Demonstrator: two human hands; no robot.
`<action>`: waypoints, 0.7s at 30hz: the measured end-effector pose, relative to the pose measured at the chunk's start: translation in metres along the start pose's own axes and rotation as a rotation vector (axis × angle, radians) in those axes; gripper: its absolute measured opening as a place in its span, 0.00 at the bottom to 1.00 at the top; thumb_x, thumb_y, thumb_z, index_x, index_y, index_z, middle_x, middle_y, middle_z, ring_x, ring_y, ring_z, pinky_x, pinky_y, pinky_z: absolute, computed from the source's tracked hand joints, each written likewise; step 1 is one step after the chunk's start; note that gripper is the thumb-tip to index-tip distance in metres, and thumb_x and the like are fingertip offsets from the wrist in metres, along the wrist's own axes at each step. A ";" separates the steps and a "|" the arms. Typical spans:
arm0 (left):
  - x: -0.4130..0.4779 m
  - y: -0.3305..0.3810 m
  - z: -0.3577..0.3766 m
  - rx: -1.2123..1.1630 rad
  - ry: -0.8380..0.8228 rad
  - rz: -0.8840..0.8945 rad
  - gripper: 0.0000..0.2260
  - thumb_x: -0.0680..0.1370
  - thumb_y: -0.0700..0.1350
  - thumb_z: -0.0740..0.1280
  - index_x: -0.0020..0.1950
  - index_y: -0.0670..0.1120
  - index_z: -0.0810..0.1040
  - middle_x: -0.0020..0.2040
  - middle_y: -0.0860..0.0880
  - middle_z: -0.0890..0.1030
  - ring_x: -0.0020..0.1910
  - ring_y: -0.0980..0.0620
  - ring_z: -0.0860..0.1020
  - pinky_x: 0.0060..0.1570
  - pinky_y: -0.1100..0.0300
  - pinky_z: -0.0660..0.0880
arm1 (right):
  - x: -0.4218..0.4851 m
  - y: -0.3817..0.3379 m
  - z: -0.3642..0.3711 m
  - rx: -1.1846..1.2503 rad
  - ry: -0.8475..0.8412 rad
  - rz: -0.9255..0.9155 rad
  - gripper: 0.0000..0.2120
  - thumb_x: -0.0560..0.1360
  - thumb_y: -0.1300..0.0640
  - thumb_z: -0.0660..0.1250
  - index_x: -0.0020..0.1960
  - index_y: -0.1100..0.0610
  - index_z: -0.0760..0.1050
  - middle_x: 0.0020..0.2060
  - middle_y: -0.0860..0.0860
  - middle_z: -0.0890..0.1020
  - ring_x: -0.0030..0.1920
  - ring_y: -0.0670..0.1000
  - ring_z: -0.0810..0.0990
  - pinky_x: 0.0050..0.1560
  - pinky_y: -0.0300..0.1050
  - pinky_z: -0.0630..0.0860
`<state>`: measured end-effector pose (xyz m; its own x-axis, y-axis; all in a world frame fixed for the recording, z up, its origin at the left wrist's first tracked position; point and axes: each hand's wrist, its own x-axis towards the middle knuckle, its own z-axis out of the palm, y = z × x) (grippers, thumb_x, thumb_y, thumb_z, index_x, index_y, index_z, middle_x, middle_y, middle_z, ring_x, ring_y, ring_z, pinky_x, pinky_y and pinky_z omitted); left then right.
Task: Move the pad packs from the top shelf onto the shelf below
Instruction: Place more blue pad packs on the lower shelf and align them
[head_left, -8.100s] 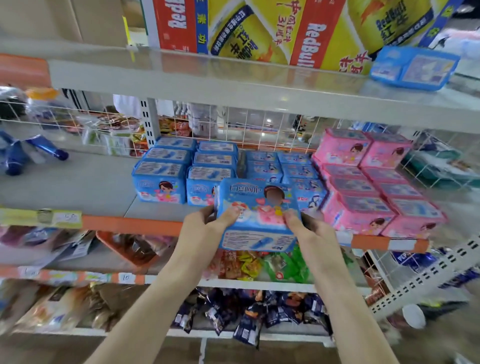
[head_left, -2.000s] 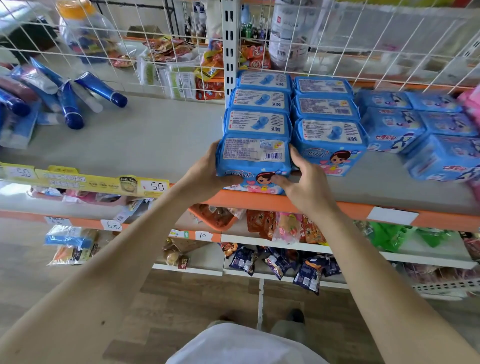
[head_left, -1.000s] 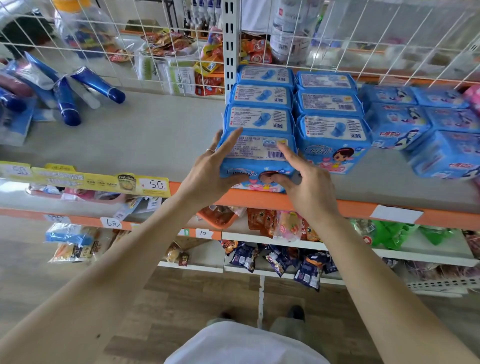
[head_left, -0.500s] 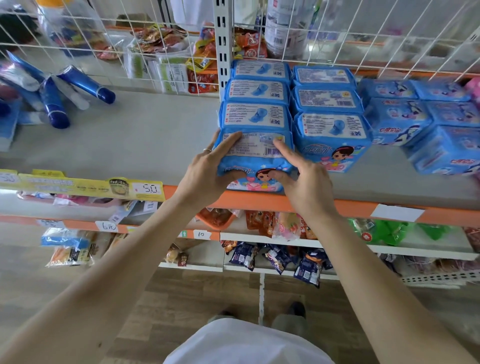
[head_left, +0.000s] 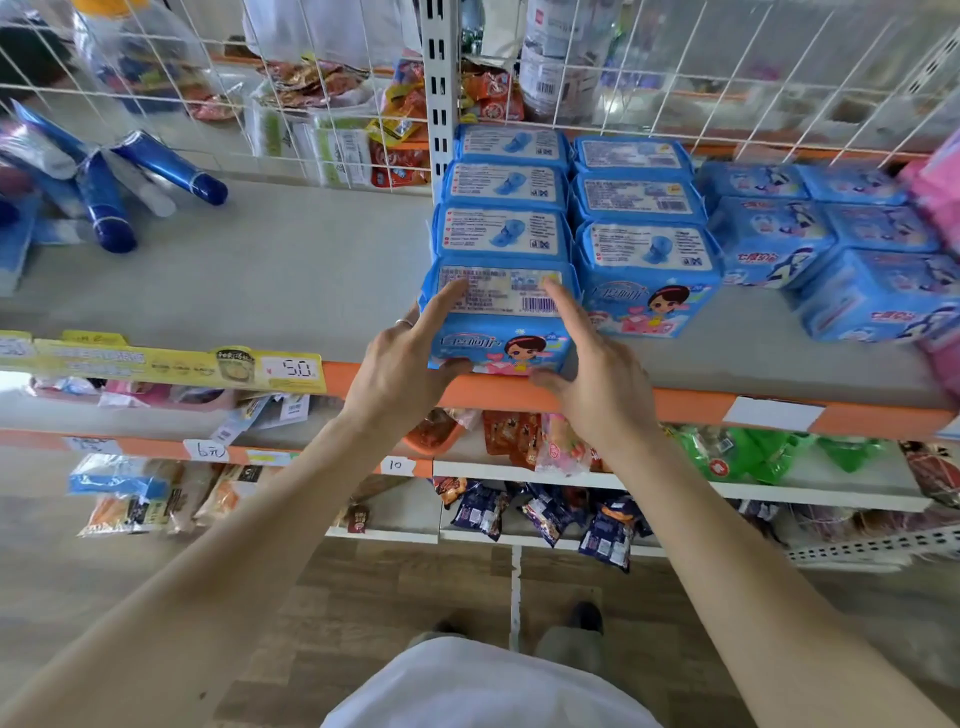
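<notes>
Two hands, one item: front blue pad pack (head_left: 498, 322), cartoon girl on its face, barcode label on top, standing at the front lip of the grey shelf (head_left: 291, 280), just above the orange edge strip (head_left: 691, 408)

- Left hand (head_left: 400, 369): fingers straight and spread, forefinger laid across the label, thumb against the pack's lower front; ring (head_left: 404, 322) on one finger; not clamped
- Right hand (head_left: 597, 379): fingers straight, forefinger on the pack's top right, thumb at the lower front edge; not clamped
- Three matching packs (head_left: 501, 187) in file directly behind, touching
- Three more matching packs (head_left: 644, 244) in the next file to the right
- Several darker blue packs (head_left: 779, 239) further right; pink packs (head_left: 935, 192) at the frame edge, blurred
- Blue tubes (head_left: 104, 208) lying far left on the same shelf
- Yellow price strip (head_left: 171, 364), marked 5.0, on the shelf edge to the left
- White wire grid (head_left: 311, 93) behind
</notes>
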<state>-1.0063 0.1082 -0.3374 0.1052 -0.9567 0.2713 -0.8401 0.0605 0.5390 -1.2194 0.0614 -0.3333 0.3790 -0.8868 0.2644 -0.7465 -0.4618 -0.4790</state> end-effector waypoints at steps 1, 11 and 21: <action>0.001 0.000 0.000 0.004 0.004 -0.007 0.38 0.74 0.43 0.77 0.79 0.52 0.63 0.65 0.40 0.79 0.52 0.38 0.82 0.51 0.40 0.80 | 0.001 0.000 0.001 0.008 0.019 -0.002 0.45 0.72 0.54 0.76 0.80 0.45 0.53 0.53 0.59 0.84 0.39 0.48 0.76 0.42 0.52 0.80; 0.008 -0.003 0.007 0.005 0.061 0.002 0.35 0.73 0.43 0.78 0.76 0.49 0.68 0.59 0.40 0.83 0.46 0.36 0.83 0.48 0.42 0.81 | 0.009 0.008 0.015 0.001 0.112 0.010 0.44 0.71 0.61 0.78 0.80 0.46 0.58 0.52 0.55 0.85 0.35 0.46 0.74 0.38 0.50 0.81; 0.010 -0.006 0.009 0.019 0.038 -0.014 0.35 0.74 0.46 0.77 0.77 0.53 0.63 0.59 0.40 0.82 0.47 0.37 0.83 0.47 0.41 0.82 | 0.010 0.003 0.012 -0.021 0.134 0.015 0.44 0.71 0.59 0.78 0.79 0.47 0.59 0.48 0.56 0.85 0.39 0.54 0.82 0.39 0.51 0.80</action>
<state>-1.0050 0.0955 -0.3446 0.1365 -0.9459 0.2944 -0.8484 0.0418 0.5277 -1.2112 0.0507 -0.3423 0.2927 -0.8828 0.3675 -0.7635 -0.4471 -0.4659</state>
